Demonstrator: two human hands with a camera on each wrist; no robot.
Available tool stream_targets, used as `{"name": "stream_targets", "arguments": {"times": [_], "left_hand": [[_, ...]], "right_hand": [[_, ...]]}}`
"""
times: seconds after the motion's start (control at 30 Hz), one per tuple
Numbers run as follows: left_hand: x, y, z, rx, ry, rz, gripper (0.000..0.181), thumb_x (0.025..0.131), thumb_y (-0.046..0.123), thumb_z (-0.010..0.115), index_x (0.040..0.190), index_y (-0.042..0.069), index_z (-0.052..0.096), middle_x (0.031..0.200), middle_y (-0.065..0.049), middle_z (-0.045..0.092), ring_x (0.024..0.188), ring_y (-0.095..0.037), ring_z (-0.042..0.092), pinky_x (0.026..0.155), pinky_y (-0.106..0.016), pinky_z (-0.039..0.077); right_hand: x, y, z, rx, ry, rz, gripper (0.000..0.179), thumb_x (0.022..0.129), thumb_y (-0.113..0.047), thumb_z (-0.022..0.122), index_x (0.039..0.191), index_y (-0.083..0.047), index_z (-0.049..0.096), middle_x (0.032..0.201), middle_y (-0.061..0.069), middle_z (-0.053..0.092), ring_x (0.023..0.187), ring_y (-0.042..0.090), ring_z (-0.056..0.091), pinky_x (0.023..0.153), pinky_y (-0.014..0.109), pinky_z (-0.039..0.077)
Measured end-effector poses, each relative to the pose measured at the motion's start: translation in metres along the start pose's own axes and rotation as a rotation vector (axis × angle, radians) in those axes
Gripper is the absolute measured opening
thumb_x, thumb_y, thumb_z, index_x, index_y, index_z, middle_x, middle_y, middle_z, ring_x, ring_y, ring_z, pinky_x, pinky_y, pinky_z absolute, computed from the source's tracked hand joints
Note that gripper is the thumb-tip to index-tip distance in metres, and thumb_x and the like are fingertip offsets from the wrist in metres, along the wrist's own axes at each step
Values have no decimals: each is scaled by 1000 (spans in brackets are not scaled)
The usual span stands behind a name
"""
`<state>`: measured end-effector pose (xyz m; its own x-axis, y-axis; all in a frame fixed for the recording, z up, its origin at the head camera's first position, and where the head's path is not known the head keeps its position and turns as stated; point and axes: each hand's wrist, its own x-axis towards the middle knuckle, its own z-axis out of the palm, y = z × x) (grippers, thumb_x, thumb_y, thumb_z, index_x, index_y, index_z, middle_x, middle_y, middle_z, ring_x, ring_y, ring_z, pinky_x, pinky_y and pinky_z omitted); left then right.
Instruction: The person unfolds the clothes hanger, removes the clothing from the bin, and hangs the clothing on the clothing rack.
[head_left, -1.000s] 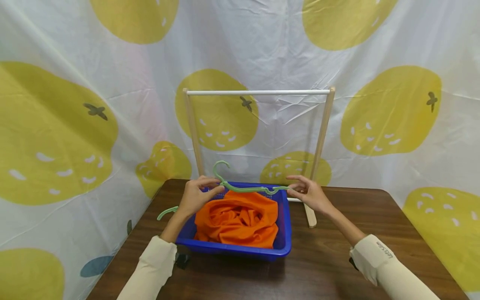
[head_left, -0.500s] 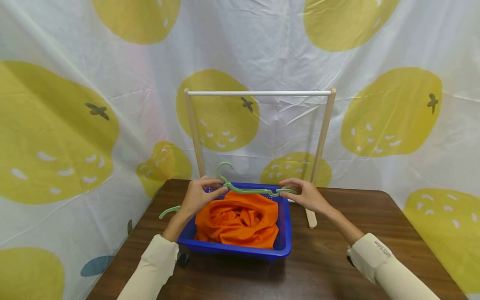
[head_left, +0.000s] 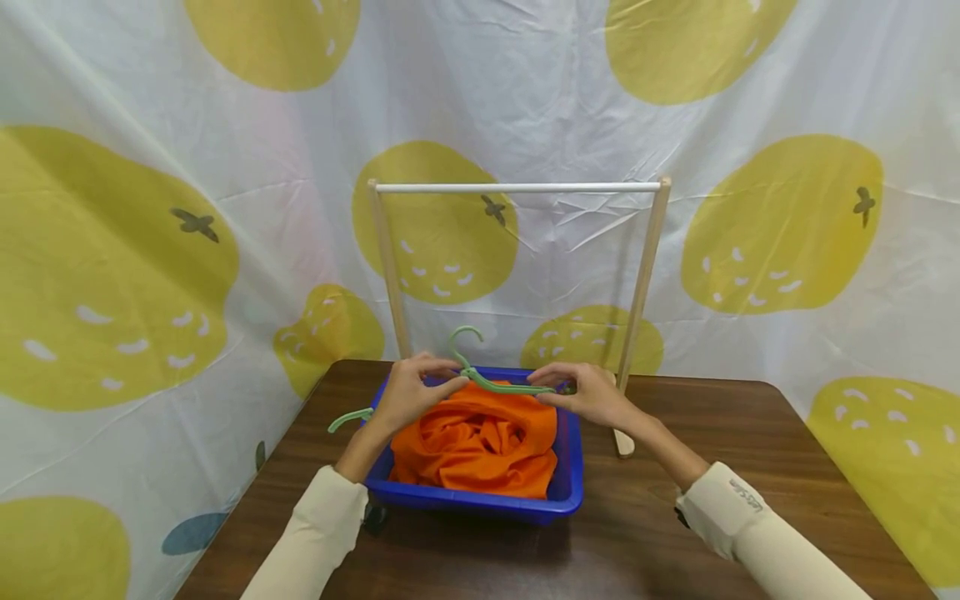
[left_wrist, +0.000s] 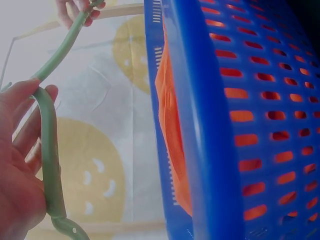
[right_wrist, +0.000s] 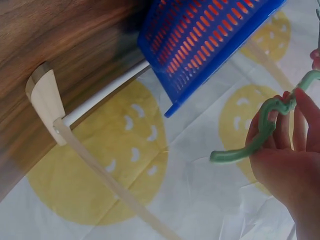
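Observation:
A light green clothes hanger (head_left: 498, 388) is held level above the back of the blue basket (head_left: 480, 505), its hook pointing up. My left hand (head_left: 408, 398) pinches it between thumb and fingers at the middle, just under the hook. Farther along, my right hand (head_left: 592, 397) pinches the right arm of the hanger. In the right wrist view, the hanger's notch (right_wrist: 281, 104) lies at those fingertips and its free end sticks out past the palm. The other arm of the hanger (left_wrist: 49, 150) runs down past my left palm. Crumpled orange cloth (head_left: 480, 442) fills the basket.
Behind the basket stands a wooden rack with a white top rod (head_left: 517, 187) and a slanted right post (head_left: 645, 283). A foot (right_wrist: 47, 95) of it rests on the brown table (head_left: 712, 433). A lemon-print curtain (head_left: 585, 125) hangs around the back and sides.
My right hand has slid left along the hanger's arm, toward its middle. The left hand and the hanger have shifted a little to the right. Basket and cloth stay put.

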<state>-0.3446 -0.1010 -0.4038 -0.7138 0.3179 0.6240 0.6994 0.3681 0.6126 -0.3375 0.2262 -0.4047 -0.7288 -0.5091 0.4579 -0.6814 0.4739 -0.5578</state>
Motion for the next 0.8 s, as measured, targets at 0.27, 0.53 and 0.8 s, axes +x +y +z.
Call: {"name": "stream_targets", "arguments": {"times": [0.27,0.53,0.8], "left_hand": [[2,4,0,19,-14,34,22,88,22,86,108,13,83,91,2,75,87,-20,70,71,-37,57],[-3,-4,-17,119,-17,78,22,86,22,87,107,15,83,89,6,78,95,-18,67,84,-42,55],[-17,-15,-34,170,-20,16,18,84,27,89,101,20,85,87,2,66,81,-17,60,71,-32,49]], "right_hand": [[0,-5,-1,46,10,21,25,94,-14,79,118,-15,77,108,1,79,96,19,74,78,33,57],[-7,-1,-12,75,41,37,29,94,-9,78,122,-9,74,109,4,78,91,19,73,72,30,55],[-15,10,-25,76,41,72,31,95,-12,78,125,-14,73,110,2,78,89,16,71,73,29,55]]}}
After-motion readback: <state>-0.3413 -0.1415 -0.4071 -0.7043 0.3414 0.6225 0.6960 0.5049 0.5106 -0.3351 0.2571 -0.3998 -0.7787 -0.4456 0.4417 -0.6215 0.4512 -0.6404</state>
